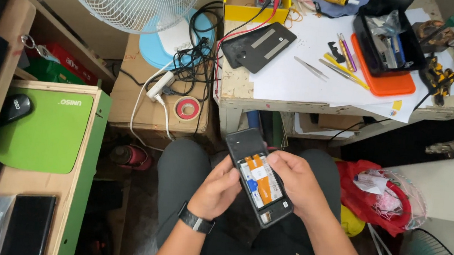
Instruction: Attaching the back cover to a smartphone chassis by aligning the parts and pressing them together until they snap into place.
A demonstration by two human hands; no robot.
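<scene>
Gripped by both hands at lower centre of frame: opened phone [258, 178], back cover off, battery and orange flex cables exposed. Left hand [217, 191] clasped along left edge, thumb against the frame. Right hand [295, 181] clamped over right edge, fingertips on the battery area. Held above the lap, below white workbench [298, 68] at upper centre carrying tweezers [310, 67] and detached black back cover [258, 46].
</scene>
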